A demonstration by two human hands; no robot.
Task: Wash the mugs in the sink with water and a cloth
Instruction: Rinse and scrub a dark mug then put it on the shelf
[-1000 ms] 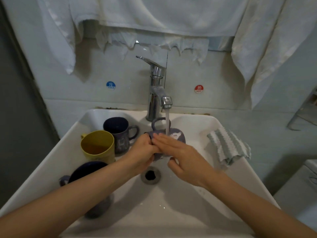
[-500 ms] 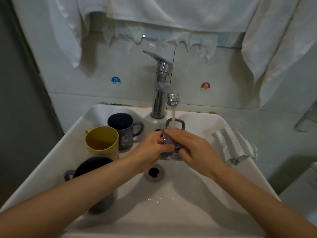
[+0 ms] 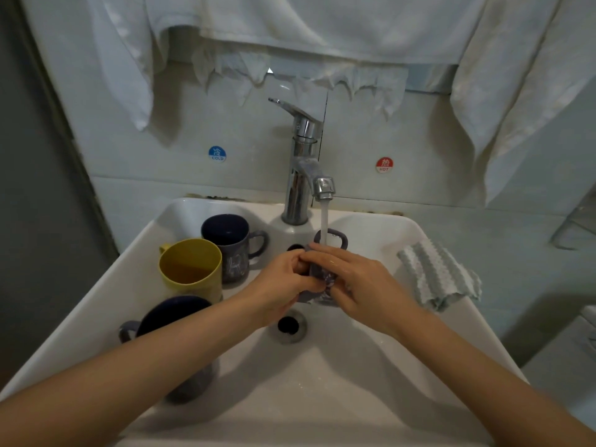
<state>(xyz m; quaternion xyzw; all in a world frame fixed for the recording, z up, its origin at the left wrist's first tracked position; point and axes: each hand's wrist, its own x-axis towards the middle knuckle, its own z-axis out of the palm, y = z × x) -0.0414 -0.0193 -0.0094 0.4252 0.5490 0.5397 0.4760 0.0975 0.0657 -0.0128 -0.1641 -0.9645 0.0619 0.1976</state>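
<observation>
Both hands hold a grey mug [image 3: 319, 275] under the running tap [image 3: 303, 169], above the drain. My left hand [image 3: 283, 285] grips its left side, fingers curled round it. My right hand [image 3: 358, 282] wraps over its right side and top; the mug's handle pokes up behind the fingers into the water stream. A striped grey-white cloth [image 3: 438, 272] lies on the sink's right rim, untouched. Three other mugs stand on the sink's left side: a yellow mug [image 3: 192, 269], a dark grey mug [image 3: 232, 246] behind it, and a dark blue mug [image 3: 174, 321] nearest me, partly hidden by my left forearm.
The white sink [image 3: 387, 233] has its drain [image 3: 290, 325] just below my hands. White towels [image 3: 290, 33] hang above the tap against the tiled wall. Cold and hot stickers flank the faucet.
The mug has turned in my hands, its handle now pointing up into the stream. My right hand has slid further over the mug. The camera moved closer.
</observation>
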